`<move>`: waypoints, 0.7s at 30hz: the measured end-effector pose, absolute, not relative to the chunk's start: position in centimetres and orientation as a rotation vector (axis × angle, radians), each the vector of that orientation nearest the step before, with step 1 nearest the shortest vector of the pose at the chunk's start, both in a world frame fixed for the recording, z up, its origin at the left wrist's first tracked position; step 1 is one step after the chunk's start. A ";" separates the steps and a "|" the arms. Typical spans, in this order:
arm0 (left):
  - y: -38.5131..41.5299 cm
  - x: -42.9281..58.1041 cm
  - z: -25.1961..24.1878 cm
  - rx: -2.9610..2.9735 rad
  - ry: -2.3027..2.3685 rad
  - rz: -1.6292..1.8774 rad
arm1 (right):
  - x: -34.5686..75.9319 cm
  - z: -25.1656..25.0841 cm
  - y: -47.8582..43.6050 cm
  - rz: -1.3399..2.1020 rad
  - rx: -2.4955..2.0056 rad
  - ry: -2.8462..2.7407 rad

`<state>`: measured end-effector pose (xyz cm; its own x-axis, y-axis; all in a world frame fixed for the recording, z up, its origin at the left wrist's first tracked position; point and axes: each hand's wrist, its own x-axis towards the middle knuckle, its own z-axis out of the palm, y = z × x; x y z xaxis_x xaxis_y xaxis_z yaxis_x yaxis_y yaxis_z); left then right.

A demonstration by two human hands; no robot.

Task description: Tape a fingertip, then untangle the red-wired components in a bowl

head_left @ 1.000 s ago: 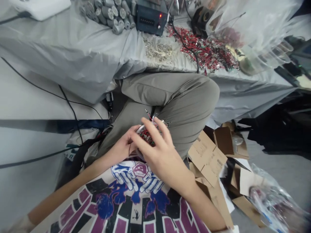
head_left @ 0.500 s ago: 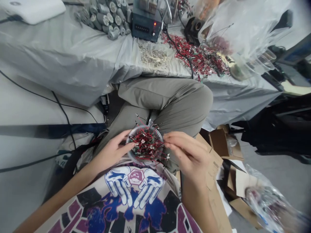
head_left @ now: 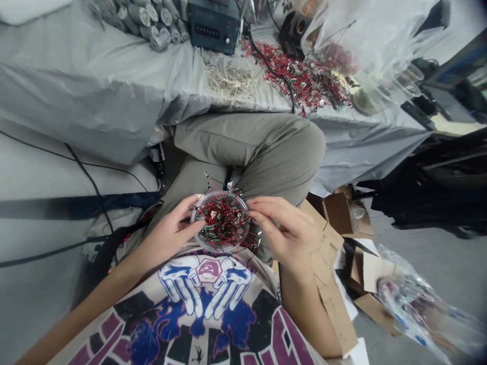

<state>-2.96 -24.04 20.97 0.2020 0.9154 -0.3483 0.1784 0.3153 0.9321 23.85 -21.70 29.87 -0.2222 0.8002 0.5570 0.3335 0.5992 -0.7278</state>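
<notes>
Red wires point(head_left: 224, 223), clear cup point(head_left: 213, 247), L grip point(head_left: 167, 233)

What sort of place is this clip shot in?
Probably a small electronics assembly workshop: a covered bench with a dark instrument box, a heap of red-wired parts and grey cylinders; the left hand holds a clear cup of such parts.
</notes>
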 end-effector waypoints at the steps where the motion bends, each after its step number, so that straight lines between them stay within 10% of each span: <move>1: -24.0 -3.0 21.0 1.150 1.282 0.718 | 23.8 29.9 -21.7 0.563 -0.918 -1.792; 14: -24.0 -2.6 21.1 1.233 1.348 0.757 | 22.5 31.3 -22.8 0.297 -0.962 -1.677; 21: -24.0 -2.8 21.3 1.508 1.519 0.825 | 22.5 28.6 -21.7 0.767 -1.160 -1.594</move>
